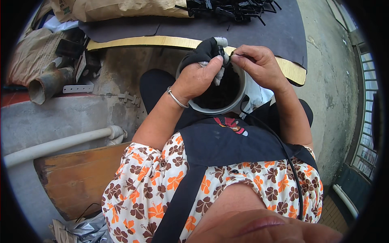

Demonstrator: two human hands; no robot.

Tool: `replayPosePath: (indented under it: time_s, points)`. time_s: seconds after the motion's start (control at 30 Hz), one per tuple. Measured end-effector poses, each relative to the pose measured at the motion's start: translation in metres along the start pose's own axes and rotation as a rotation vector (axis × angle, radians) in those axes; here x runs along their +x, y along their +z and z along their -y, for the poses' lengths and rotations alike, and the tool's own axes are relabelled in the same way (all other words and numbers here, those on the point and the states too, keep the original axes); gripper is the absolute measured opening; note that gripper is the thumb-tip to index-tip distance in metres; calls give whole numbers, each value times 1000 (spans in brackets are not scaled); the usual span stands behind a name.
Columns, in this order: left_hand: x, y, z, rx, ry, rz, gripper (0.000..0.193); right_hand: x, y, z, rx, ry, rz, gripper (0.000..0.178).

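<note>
My left hand (pixel 198 75) is closed around a small black plastic-looking piece (pixel 221 50), its thumb pressed on it. Black fabric wraps this hand's fingers, with whitish cloth at the tips; a silver bangle circles the wrist. Close by on the right, my right hand (pixel 259 65) is bare, thumb and forefinger pinched together at the piece. Whatever sits in that pinch is too small to name. Both hands are over a light grey bucket (pixel 242 91) between my knees, with dark contents that I cannot make out one by one.
Ahead is a table (pixel 170 29) with a dark cover and yellowish edge. It carries a heap of black plastic parts (pixel 227 9) and a brown paper sack (pixel 121 9). Left are a rusty pipe fitting (pixel 46 83) and a white pipe (pixel 60 146). A black cable (pixel 279 141) crosses my apron.
</note>
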State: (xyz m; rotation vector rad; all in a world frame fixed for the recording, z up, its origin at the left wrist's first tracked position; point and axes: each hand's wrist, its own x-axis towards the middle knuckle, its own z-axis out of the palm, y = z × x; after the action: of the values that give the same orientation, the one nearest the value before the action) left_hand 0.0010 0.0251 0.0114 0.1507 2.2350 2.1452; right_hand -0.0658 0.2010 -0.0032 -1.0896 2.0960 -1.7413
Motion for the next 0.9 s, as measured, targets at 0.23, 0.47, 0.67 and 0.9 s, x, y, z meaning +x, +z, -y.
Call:
replayPosePath:
  time_s: [0.23, 0.47, 0.67, 0.9]
  points:
    - [3, 3, 13, 51, 174, -10, 21, 1, 2, 7, 36, 124, 57, 18]
    - [3, 8, 9, 285, 199, -19, 24, 1, 10, 3, -94, 146, 85, 29]
    - [-1, 4, 6, 544, 230, -46, 24, -2, 23, -4, -41, 160, 61, 32]
    - [-4, -27, -7, 1101, 206, 63, 31, 8, -8, -4, -472, 20, -225, 19]
